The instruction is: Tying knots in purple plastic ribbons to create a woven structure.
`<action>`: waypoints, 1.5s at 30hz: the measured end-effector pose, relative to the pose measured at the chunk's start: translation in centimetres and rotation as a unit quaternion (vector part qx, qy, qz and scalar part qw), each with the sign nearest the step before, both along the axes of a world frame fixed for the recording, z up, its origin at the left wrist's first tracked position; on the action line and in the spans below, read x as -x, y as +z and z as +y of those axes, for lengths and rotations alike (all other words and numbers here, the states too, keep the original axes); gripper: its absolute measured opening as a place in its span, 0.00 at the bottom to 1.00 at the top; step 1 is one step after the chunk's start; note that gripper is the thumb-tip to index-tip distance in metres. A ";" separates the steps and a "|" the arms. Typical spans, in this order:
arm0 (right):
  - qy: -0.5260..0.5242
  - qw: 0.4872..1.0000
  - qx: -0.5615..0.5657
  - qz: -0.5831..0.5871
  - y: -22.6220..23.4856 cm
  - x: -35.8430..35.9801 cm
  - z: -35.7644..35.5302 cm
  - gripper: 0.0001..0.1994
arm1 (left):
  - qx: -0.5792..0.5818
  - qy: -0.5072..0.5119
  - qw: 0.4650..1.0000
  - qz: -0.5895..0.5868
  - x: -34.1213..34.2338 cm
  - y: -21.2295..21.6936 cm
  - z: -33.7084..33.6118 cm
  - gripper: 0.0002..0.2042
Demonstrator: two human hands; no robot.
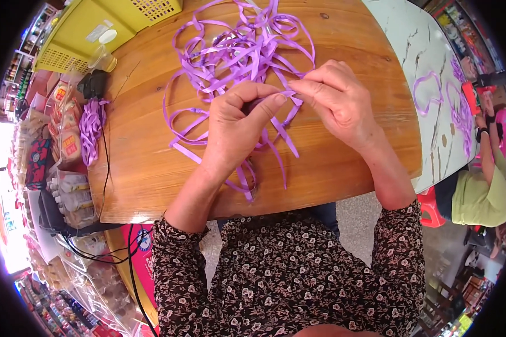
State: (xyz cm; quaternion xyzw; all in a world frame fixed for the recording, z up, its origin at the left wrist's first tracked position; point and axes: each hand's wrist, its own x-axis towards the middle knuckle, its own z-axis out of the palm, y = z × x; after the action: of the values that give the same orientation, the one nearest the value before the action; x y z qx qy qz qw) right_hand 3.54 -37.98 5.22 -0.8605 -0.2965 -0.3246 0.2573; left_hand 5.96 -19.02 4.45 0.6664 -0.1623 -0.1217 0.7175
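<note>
Close above the worktop (152, 185) edge, I see my left hand (236, 126) and right hand (334, 101) meet, fingers of both pinched shut on one purple ribbon strip (289, 94). Beyond lies the tangled ribbon pile (242, 53), then a yellow basket (90, 28).

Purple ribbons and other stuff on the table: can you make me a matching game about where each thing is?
Things:
1. loose purple ribbons
2. yellow basket
3. bundle of purple ribbon
4. one ribbon strip

Places:
A. table's left edge
B. pinched between left hand and right hand
C. far left corner
D. tangled in the middle of the wooden table

Pairs: 1-D, 2-C, 3-A, 4-B
</note>
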 end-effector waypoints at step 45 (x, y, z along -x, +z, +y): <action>0.012 0.927 -0.245 0.284 -1.0 1.2 2.3 0.14 | 0.122 0.029 0.987 0.102 1.4 -1.1 -0.9 0.04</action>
State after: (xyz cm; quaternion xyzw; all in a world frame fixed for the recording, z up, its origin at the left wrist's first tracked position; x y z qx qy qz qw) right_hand 2.36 -35.68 4.24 -0.8235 -0.1324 -0.1259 0.5371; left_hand 4.59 -19.87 3.35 0.5623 -0.0820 -0.1476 0.8095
